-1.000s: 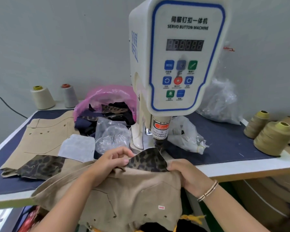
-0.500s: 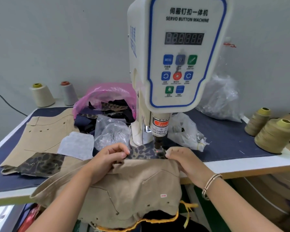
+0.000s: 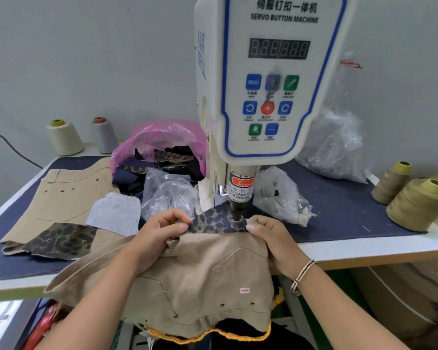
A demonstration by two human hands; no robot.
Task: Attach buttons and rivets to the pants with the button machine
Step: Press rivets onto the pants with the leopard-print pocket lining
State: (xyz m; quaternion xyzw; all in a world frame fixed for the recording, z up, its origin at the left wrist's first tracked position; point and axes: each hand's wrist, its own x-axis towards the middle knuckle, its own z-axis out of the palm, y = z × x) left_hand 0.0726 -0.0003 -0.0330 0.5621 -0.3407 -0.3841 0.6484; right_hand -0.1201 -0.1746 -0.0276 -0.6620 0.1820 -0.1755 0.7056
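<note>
Two hands pinch the soft, floppy pants (image 3: 200, 269) at the leopard-lined waistband, your left hand (image 3: 159, 231) and right hand (image 3: 271, 236) flanking the button machine (image 3: 271, 79) punch, so keep the limp cloth taut and your fingers clear.

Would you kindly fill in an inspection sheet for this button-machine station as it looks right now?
Surface: table covered in dark blue cloth.
Job's things: tan pants, leopard-print waistband under the servo button machine punch; red dot on the print.
Clutter: pink scrap bag, clear plastic bags, thread cones, another tan garment.
Hands: left hand and right hand both pinch the waistband beside the punch.
Cables: black cable along the wall, left.
Surroundings: plain grey wall.
</note>
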